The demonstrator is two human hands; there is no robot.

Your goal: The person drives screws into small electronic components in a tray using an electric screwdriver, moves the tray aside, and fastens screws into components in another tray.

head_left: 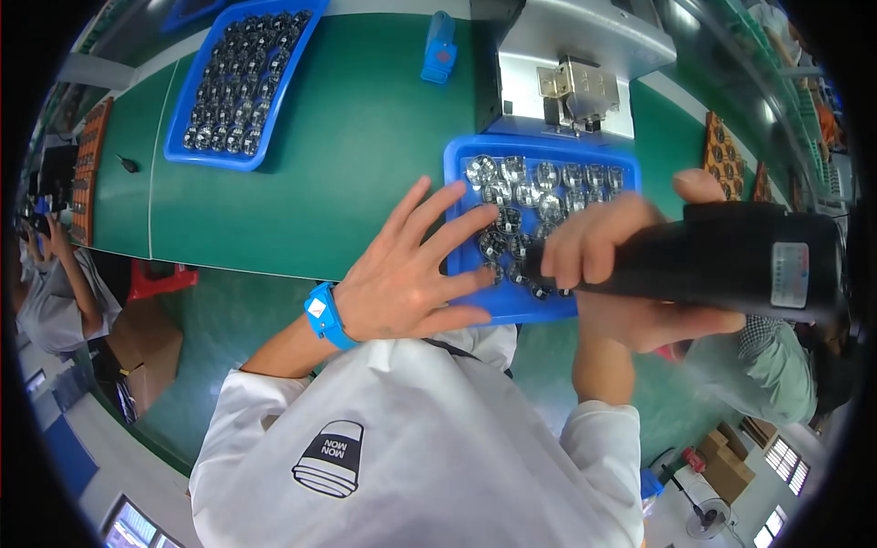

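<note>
My left hand (406,274) is spread at the left edge of a blue tray (452,155), a blue strap (322,315) round its wrist. Its fingertips reach over the rim, close to small round parts (548,175) in black and clear plastic, set in rows. Over the tray's right side, my right hand (621,265) wraps round a bulky black handheld tool (722,260) with a white label. The tool narrows toward the parts on the left; its exact kind cannot be made out. The hand and tool hide the tray's lower right portion.
Another blue tray (260,151) of similar parts lies at the back left. A metal fixture (585,91) stands behind the near tray. A blue strap-like item (439,50) and a small dark object (127,164) lie on the green table (356,119). Other people sit on both sides.
</note>
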